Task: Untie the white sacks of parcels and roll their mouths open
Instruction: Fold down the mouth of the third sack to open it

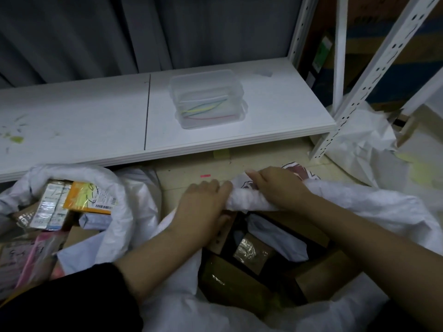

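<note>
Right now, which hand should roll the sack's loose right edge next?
Right, probably. The right hand grips the rolled rim next to the loose right edge of the sack; the left hand holds the roll's other end, farther from it.

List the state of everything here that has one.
Left sack: open, rim rolled down.
Right sack: open, far rim partly rolled.
Left hand: grips the right sack's rim.
Right hand: grips the same rim.
Clear box: on the shelf, holds coloured strips.
</note>
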